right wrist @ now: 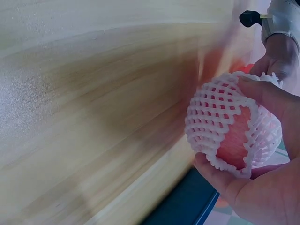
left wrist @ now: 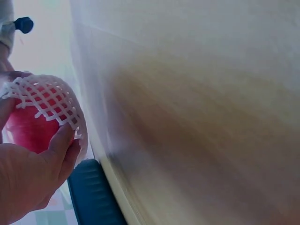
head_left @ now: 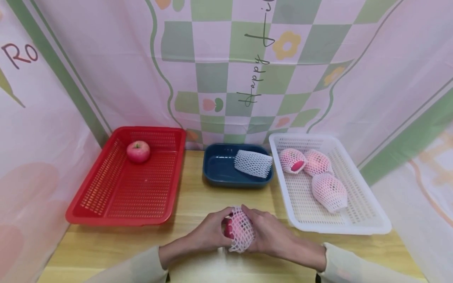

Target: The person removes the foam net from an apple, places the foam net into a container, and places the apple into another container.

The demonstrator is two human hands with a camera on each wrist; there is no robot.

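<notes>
Between both hands, above the near part of the table, is a red apple (head_left: pixel 229 228) partly covered by a white foam net sleeve (head_left: pixel 242 232). My left hand (head_left: pixel 211 231) grips it from the left, thumb and fingers on the fruit and the edge of the net. From the other side my right hand (head_left: pixel 271 232) curls round the netted part. In the left wrist view, bare red skin of the apple (left wrist: pixel 33 131) shows below the net edge. The right wrist view shows a gap in the sleeve (right wrist: pixel 211 115) with apple skin behind it.
A red basket (head_left: pixel 173 181) at the left holds one bare apple (head_left: pixel 138 152). The dark blue tray (head_left: pixel 221 182) at the back middle contains a white foam net (head_left: pixel 253 163). On the right, a white basket (head_left: pixel 301 220) holds three netted apples (head_left: pixel 329 192). A patterned curtain (head_left: pixel 212 78) hangs behind.
</notes>
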